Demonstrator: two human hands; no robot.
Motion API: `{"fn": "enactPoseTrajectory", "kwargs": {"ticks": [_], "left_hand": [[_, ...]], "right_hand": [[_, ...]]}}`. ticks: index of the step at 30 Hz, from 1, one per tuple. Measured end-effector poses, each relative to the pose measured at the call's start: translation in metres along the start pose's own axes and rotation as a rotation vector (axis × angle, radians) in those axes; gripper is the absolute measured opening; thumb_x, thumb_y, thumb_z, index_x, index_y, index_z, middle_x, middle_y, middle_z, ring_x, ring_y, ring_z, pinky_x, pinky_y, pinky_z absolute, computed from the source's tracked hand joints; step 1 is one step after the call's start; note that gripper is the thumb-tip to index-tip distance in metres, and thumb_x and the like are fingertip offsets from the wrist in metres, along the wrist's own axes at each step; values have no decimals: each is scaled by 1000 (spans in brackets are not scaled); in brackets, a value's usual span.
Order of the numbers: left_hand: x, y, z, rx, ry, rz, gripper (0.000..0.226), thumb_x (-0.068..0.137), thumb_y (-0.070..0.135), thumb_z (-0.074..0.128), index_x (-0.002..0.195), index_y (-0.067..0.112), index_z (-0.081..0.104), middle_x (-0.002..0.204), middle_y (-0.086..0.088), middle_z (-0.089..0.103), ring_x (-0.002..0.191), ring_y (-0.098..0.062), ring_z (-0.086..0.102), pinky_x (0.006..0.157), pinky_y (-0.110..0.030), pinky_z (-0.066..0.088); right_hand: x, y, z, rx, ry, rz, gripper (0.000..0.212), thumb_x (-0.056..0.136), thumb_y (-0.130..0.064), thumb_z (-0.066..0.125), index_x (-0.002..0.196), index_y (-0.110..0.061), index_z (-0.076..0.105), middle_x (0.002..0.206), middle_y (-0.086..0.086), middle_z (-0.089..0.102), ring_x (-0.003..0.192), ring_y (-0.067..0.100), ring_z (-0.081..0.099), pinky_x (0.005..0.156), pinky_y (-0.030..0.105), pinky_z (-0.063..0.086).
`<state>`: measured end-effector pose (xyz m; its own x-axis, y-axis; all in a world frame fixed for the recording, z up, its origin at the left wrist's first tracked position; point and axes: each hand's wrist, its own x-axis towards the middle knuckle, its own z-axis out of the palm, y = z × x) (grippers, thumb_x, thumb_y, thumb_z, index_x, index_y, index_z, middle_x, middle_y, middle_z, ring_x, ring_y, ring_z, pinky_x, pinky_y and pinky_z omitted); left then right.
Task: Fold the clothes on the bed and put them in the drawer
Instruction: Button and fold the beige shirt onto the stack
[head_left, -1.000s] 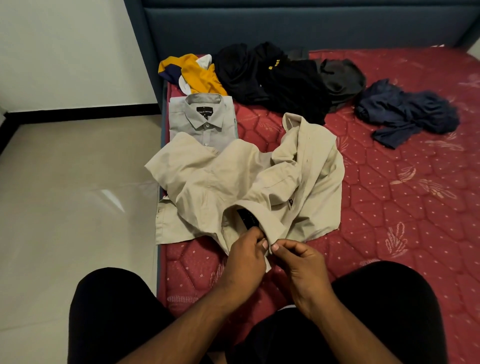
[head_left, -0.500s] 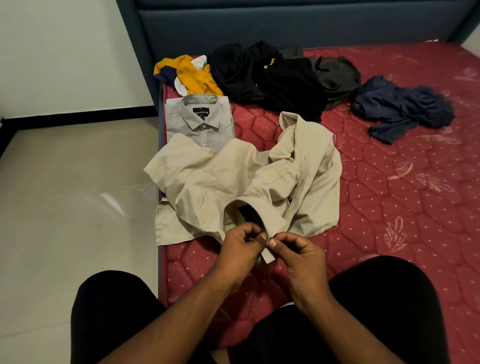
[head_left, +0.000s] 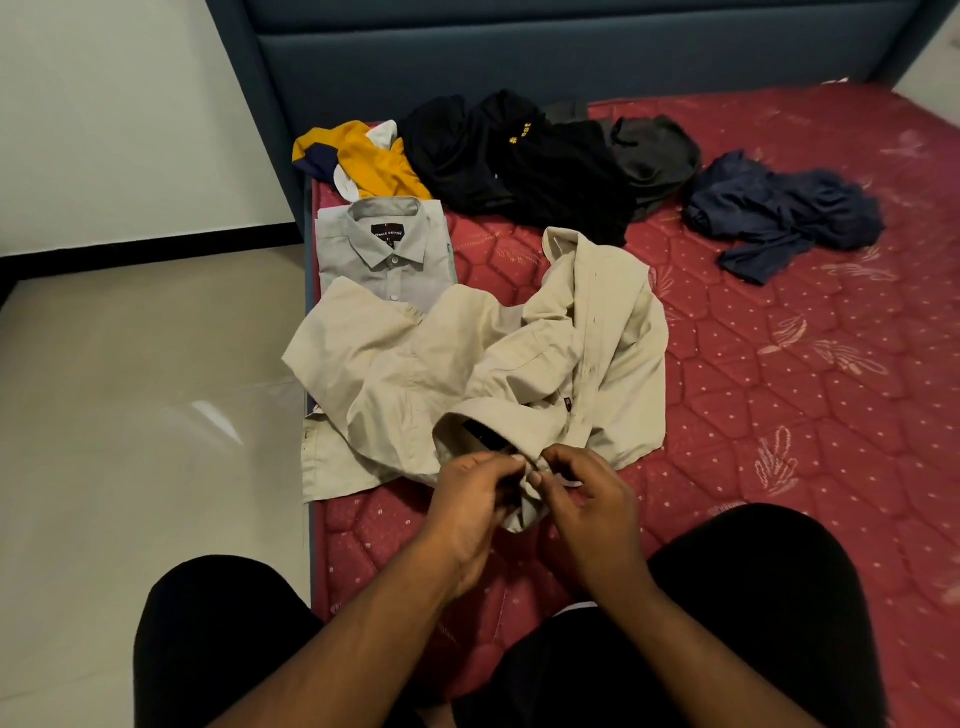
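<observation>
1. The task is sitting at an early stage, judging by the bed (head_left: 779, 415): one grey shirt (head_left: 384, 254) is lying folded flat with its collar up near the bed's left edge, and everything else is waiting.
2. A beige shirt (head_left: 467, 374) is lying crumpled and open in front of the person, partly overlapping the lower edge of the grey shirt and hanging a little over the bed's left side.
3. Further back, a yellow and navy garment (head_left: 363, 161), a black pile (head_left: 519, 161) and a dark grey piece (head_left: 654, 156) are lying bunched near the headboard (head_left: 519, 52), with a navy garment (head_left: 779, 218) well apart to the right. None of these is folded.
4. No drawer is showing in this view, so nothing appears to be put away yet.
5. The left hand (head_left: 467, 499) is reaching in from below, its fingers curled and pinching the beige shirt's near edge by the collar opening.
6. The right hand (head_left: 587, 499) is meeting it just beside, fingertips closed on the same strip of fabric; the two hands are nearly touching.
7. Likely the person is fastening or straightening the placket before folding, though whether a button is involved is too small to tell.
</observation>
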<state>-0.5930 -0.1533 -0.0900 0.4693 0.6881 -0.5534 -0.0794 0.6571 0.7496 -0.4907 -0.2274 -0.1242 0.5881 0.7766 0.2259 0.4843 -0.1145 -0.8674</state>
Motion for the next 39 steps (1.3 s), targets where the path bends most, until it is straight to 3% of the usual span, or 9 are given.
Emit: {"fn": "enactPoseTrajectory", "kwargs": {"ticks": [4,6,10,14,18,24,29,33,39], "left_hand": [[6,21,8,478,29,229,51,80,54,70,58,9,62,62,-11,63,58,-25,58,62,-35,47],[11,27,16,604,68,363,55,83,49,71,54,5,52,51,-9,54,49,-23,50,55,-35,43],[10,26,30,367,35,373,36,90,26,69,74,-6,62,66,-22,62,62,-23,56,62,-40,48],[-1,16,35,140,79,403,25,88,19,70,78,-4,68,80,-30,68,70,-32,65,70,-44,54],[-11,7,38,122,160,499,23,87,18,72,76,-2,68,75,-27,68,68,-37,65,69,-48,55],[-19,-1,47,6,166,475,17,89,12,68,75,2,71,75,-24,69,69,-32,66,63,-37,55],[-28,-2,47,181,203,582,25,89,13,67,71,-3,66,65,-21,66,60,-22,62,56,-32,52],[-31,1,48,230,201,593,30,89,15,67,68,-5,63,62,-23,61,57,-26,57,54,-43,51],[-28,6,45,-92,170,343,23,89,16,66,73,0,62,65,-14,64,60,-24,60,57,-29,51]], "right_hand": [[10,-7,-9,-140,17,-197,22,84,-22,60,96,-6,71,90,-3,68,85,5,59,77,14,43],[16,-11,-13,-117,40,-234,16,83,-17,64,93,-6,72,87,-1,71,83,5,61,77,16,45],[34,-26,-29,122,136,-43,19,77,1,76,87,-16,75,84,-8,72,82,2,67,74,11,48],[34,-37,-35,197,183,-82,38,73,11,74,76,-28,72,81,-11,72,79,3,68,74,14,50],[30,-43,-33,243,218,-61,30,74,14,69,77,-16,73,79,-9,72,76,5,69,71,15,51],[29,-49,-36,237,247,-109,22,75,-3,66,83,-22,73,80,-8,72,77,4,68,71,16,51],[26,-49,-40,239,229,-121,20,75,-2,65,82,-20,74,80,-6,71,76,5,67,70,20,52],[28,-45,-41,43,254,-333,13,80,-8,62,80,-7,75,76,0,70,71,9,65,65,28,54],[41,-37,-53,-137,4,-587,8,83,-6,66,85,-4,73,73,4,68,67,17,64,58,35,52]]}}
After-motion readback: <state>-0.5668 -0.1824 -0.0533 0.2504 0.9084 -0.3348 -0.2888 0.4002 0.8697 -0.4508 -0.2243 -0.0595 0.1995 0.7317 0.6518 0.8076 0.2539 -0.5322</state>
